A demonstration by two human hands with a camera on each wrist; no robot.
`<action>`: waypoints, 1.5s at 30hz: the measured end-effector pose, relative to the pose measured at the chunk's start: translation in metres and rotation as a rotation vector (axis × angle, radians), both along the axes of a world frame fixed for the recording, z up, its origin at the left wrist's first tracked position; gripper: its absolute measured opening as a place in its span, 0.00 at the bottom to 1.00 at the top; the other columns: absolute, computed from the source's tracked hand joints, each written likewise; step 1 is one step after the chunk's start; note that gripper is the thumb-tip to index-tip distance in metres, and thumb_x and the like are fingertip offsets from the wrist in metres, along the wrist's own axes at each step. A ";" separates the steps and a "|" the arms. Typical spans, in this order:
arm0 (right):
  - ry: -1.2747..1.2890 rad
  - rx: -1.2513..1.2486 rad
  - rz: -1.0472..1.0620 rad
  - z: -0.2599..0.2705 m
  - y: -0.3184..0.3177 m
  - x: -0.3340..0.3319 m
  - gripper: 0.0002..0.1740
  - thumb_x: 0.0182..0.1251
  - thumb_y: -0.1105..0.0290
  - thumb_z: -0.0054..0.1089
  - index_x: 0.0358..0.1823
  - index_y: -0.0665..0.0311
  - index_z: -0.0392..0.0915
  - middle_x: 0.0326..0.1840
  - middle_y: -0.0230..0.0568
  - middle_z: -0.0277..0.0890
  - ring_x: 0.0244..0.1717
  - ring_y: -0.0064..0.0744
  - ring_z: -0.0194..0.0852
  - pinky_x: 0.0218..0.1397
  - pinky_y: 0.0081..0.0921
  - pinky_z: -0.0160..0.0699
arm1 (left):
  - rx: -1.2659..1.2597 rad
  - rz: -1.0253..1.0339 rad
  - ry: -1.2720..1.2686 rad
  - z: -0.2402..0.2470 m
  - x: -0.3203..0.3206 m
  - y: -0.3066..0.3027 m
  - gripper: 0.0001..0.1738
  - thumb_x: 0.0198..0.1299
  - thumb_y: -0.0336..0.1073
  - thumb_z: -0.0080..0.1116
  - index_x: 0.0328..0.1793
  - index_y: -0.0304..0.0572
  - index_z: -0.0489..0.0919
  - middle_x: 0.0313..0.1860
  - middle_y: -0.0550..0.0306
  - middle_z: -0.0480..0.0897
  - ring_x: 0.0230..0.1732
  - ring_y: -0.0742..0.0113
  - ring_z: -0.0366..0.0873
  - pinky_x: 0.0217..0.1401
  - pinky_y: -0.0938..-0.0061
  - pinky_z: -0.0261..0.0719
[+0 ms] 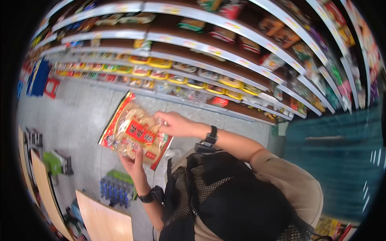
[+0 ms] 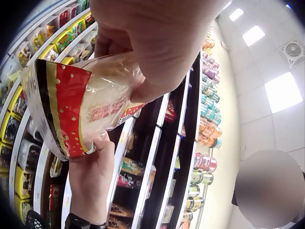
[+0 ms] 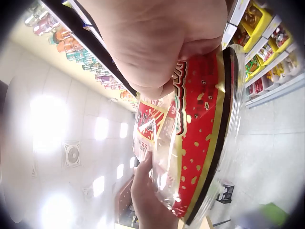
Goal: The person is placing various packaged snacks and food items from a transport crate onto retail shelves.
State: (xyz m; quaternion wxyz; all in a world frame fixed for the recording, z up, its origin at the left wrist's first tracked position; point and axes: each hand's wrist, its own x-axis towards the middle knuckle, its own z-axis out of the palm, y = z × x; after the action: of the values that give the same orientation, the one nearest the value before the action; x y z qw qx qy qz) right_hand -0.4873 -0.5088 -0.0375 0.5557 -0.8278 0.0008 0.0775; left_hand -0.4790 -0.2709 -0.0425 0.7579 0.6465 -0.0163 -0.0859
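A clear plastic bag of pale food (image 1: 134, 130) with red, gold and black bands is held up between both hands in the head view. The left hand (image 1: 134, 166) grips its lower edge, thumb on the front face. At the upper right edge the right hand (image 1: 175, 123) pinches the plastic. The left wrist view shows the bag (image 2: 71, 105) tilted, the left hand (image 2: 147, 43) large above it and the right hand (image 2: 93, 176) below. In the right wrist view the bag's red band (image 3: 198, 133) faces the camera, under the right hand (image 3: 157, 43), with the left hand (image 3: 150, 195) lower down.
Long shelves (image 1: 181, 40) of packaged goods curve across the top and right. Below lies grey tiled floor (image 1: 80, 120), with a pack of blue-topped bottles (image 1: 116, 188), a wooden table top (image 1: 104, 217) and a red stool (image 1: 51, 87). A teal curtain (image 1: 333, 160) hangs at right.
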 end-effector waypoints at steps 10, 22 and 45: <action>0.109 0.242 -0.082 -0.102 -0.285 -0.226 0.28 0.71 0.54 0.58 0.63 0.65 0.69 0.54 0.38 0.76 0.53 0.24 0.71 0.57 0.26 0.71 | -0.029 -0.456 0.343 -0.104 -0.118 -0.285 0.34 0.63 0.32 0.56 0.72 0.35 0.56 0.63 0.47 0.72 0.63 0.62 0.71 0.66 0.68 0.69; 0.251 0.514 -0.457 -0.095 -0.523 -0.403 0.22 0.73 0.66 0.59 0.64 0.67 0.68 0.49 0.38 0.81 0.47 0.18 0.78 0.48 0.18 0.76 | -0.069 -0.529 0.387 -0.106 -0.268 -0.549 0.28 0.63 0.32 0.53 0.69 0.33 0.65 0.52 0.51 0.81 0.50 0.68 0.81 0.51 0.76 0.78; 0.756 0.204 -0.561 -0.168 -0.456 -0.372 0.21 0.67 0.76 0.63 0.61 0.66 0.73 0.47 0.33 0.80 0.37 0.20 0.77 0.39 0.19 0.75 | -0.369 -0.545 0.637 -0.249 -0.283 -0.443 0.31 0.66 0.32 0.58 0.73 0.46 0.63 0.52 0.62 0.78 0.51 0.75 0.75 0.54 0.77 0.72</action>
State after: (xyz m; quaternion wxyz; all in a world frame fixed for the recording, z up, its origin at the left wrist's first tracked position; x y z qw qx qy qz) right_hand -0.8594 -0.9643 -0.2051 0.5942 -0.6508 0.4185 0.2197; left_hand -0.7616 -0.7134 -0.2911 0.7773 0.4143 0.0329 -0.4724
